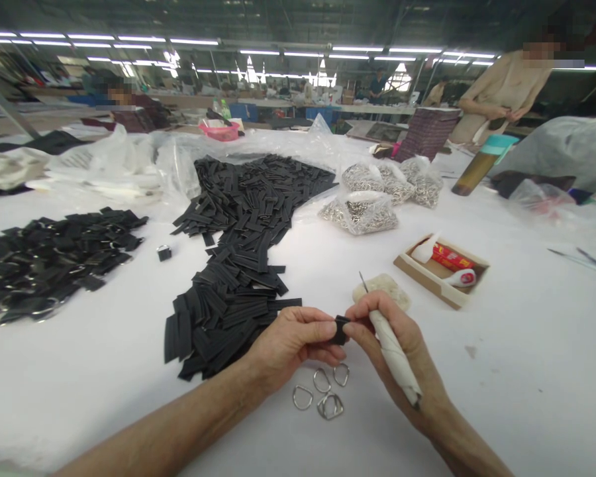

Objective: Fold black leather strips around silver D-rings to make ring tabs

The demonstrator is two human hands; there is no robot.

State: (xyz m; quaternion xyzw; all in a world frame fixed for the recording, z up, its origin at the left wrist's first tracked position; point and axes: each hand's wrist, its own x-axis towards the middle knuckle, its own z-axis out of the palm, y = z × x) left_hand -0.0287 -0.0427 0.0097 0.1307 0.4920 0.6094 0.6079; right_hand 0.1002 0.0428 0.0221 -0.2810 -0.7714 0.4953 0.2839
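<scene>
My left hand point(298, 338) pinches a small folded black strap piece point(340, 330) between thumb and fingers. At its other side, the thumb and fingertips of my right hand point(392, 331) are closed on the same piece. A thin metal-tipped tool with a white-wrapped handle point(395, 358), like an awl, is also held in my right hand, its tip pointing up and away. Several metal D-rings point(302, 397) lie on the table just below the hands. Left of my left hand spreads a large heap of flat black strap pieces point(238, 305). Whether a ring sits in the held fold is hidden.
Black pieces with rings point(49, 265) are piled far left, with one single piece point(164, 252) apart. Bags of metal rings point(360, 212) stand behind. At right are a cardboard tray point(447, 291), a yellowish pad point(382, 291), a bottle point(481, 165) and tweezers point(579, 260). People work beyond.
</scene>
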